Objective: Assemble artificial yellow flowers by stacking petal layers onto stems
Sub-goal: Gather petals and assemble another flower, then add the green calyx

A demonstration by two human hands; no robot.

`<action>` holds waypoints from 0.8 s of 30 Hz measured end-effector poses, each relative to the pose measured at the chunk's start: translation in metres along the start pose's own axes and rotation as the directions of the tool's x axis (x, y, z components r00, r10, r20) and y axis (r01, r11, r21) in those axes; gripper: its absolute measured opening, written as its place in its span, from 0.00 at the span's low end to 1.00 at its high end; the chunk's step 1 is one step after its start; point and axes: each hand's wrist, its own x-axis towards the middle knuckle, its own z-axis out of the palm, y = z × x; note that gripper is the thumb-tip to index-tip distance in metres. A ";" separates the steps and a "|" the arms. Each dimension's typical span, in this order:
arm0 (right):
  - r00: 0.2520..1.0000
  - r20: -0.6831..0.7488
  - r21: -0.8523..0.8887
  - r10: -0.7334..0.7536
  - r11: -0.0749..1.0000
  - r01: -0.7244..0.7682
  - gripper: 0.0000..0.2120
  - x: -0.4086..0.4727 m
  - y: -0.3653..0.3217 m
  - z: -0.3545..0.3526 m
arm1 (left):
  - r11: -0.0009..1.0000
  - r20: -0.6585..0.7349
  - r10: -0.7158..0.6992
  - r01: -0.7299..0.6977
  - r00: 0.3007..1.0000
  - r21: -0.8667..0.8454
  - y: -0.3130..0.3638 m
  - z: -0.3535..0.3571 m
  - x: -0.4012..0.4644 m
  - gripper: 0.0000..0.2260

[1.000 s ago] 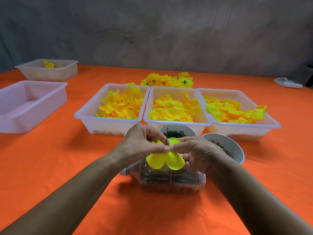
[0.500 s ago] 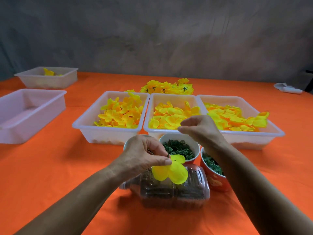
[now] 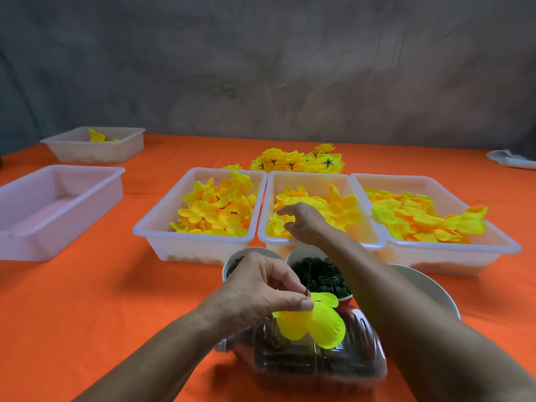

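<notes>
The large yellow petal layer (image 3: 311, 322) is held on its dark stem (image 3: 306, 292), pinched by the left hand (image 3: 258, 291) above the clear bottle (image 3: 319, 358) of stems. The right hand (image 3: 304, 220), which a second ago was pressed to this layer beside the left, is now stretched over the middle tray (image 3: 365, 242), fingers loosely curled and closing on smaller petals (image 3: 342, 208); a firm hold cannot be told. The first layer is judged seated; a second is being fetched.

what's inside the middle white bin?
Middle bin holds loose yellow-orange petal layers. The right hand reaches in, covering some; the bin floor is hidden.
</notes>
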 end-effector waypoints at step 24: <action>0.867 -0.178 0.931 0.466 0.365 -0.005 0.04 -0.022 0.030 -0.026 | 1.000 -0.018 -0.019 0.018 1.000 -0.017 -0.005 0.003 -0.001 0.05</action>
